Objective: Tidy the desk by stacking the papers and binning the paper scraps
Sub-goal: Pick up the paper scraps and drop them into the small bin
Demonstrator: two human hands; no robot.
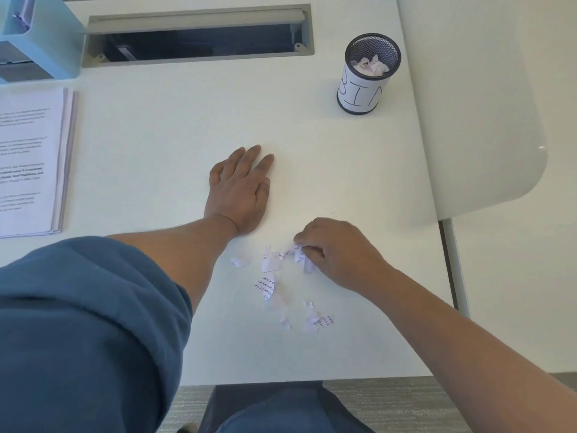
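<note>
Several torn paper scraps [271, 278] with printed text lie scattered near the front of the white desk [162, 126]. My right hand [337, 251] is over the right end of the heap, its curled fingers pinching a scrap [300, 256]. My left hand [239, 189] lies flat on the desk with straight fingers, just behind the scraps and holding nothing. A black mesh cup labelled BIN [368, 73] stands at the back right with crumpled scraps inside. A stack of printed papers [31, 160] sits squared at the left edge.
A light blue desk organiser [40, 39] stands at the back left. A grey cable slot [199, 35] opens in the desk's back centre. A second white tabletop [484, 104] adjoins on the right. The desk's front edge runs just above my lap.
</note>
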